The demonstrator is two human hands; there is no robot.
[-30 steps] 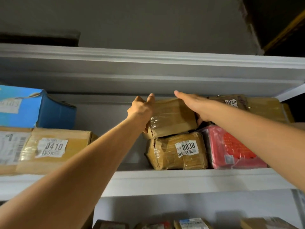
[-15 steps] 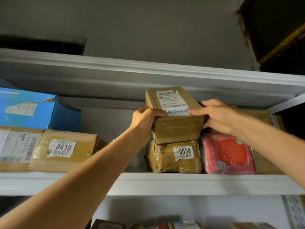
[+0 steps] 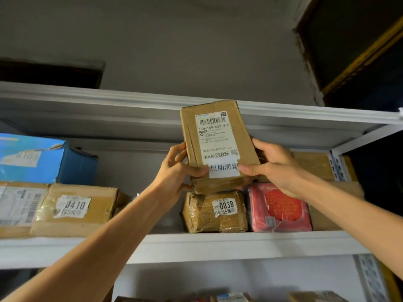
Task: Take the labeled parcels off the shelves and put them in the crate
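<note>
So the brown parcel (image 3: 218, 144) is up in the air in front of the shelf (image 3: 218, 247), held in both hands and tipped back so its big white label faces the camera. My guess is that's to check it's a labeled one before it goes to the crate, which isn't in view at all. The left hand (image 3: 174, 171) grips the lower left edge and the right hand (image 3: 277, 168) grips the lower right one. The fingers (image 3: 197, 171) of both are clamped on the box, thumbs pressed on the front face next to the bottom sticker, the rest curled round the sides and back. Two hands on a smallish box makes sense when you're reaching overhead, less chance of it slipping. Its bottom edge sits right over the 0038 parcel (image 3: 216, 212), touching or nearly, can't tell which. Just right of that one is a red packet (image 3: 281, 210), with more brown boxes behind the right wrist. Well off to the left on the same shelf is the 0410 parcel (image 3: 76, 208), with a blue box (image 3: 43, 158) on top of that pile. The shelving is white metal, with another board (image 3: 109, 101) overhead, and a few more parcels (image 3: 231, 297) peek in from the level below. Behind it all is a plain grey wall (image 3: 174, 51), dim lighting, and a dark opening up in the right corner.
</note>
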